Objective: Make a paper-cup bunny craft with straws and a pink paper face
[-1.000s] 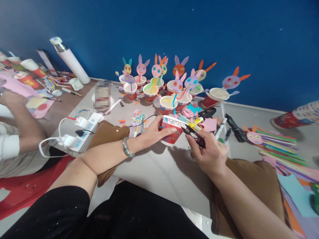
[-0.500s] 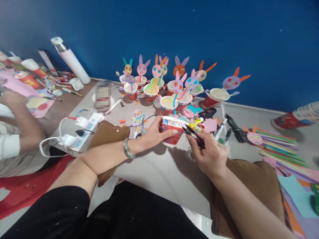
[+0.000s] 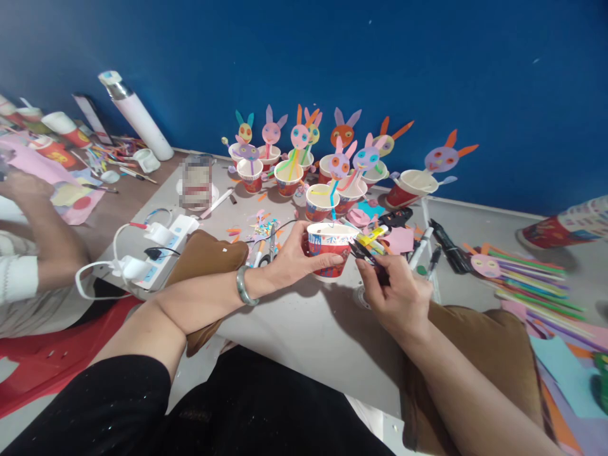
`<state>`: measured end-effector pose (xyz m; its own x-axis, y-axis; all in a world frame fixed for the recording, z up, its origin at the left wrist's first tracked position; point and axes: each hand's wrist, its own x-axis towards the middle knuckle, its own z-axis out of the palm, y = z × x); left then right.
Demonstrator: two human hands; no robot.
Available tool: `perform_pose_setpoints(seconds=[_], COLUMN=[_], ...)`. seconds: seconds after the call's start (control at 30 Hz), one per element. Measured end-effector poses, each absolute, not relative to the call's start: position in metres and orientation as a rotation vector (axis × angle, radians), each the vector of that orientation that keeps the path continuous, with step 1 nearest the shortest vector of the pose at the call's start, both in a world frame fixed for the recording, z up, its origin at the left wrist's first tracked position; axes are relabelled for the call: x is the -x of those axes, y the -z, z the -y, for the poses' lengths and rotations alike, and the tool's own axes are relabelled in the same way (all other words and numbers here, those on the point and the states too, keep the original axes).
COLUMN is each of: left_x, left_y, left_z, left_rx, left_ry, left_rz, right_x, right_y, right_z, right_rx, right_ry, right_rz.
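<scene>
My left hand [image 3: 299,256] is wrapped around a red paper cup [image 3: 329,256] with a white patterned band under its rim. The cup is upright, its mouth facing up. In my right hand [image 3: 401,288] is a dark pointed tool [image 3: 365,254], largely hidden by the fingers; its exact kind I cannot make out. The tool's tip lies against or very near the cup's right side. Behind the cup stand several paper cups with paper rabbit heads, the nearest being a rabbit cup [image 3: 323,201]. Scissors [image 3: 270,246] lie left of the cup.
A power strip [image 3: 173,247] and brown cushions [image 3: 479,354] flank my arms. Markers [image 3: 418,247], pipe cleaners [image 3: 536,278] and coloured paper [image 3: 565,367] lie to the right. Another person's arm [image 3: 52,221] is at far left, near a white flask [image 3: 137,114]. A blue wall rises behind.
The cup has shifted slightly right and turned a little in my left hand. My right hand and the dark tool have moved only slightly.
</scene>
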<state>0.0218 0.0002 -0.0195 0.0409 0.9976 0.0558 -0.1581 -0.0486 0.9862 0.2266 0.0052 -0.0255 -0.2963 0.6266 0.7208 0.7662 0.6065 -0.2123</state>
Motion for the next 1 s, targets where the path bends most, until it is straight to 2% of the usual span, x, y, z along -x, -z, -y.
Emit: perform_pose_setpoints(seconds=[1.0], left_x=[-0.0238], left_y=[0.0228], left_z=[-0.005], left_rx=[-0.913], left_ry=[-1.213], left_rz=[-0.918], right_x=[-0.2313], right_y=[0.0251], right_z=[-0.0106], right_rx=[1.057], right_ry=[0.394], right_rz=[2.111])
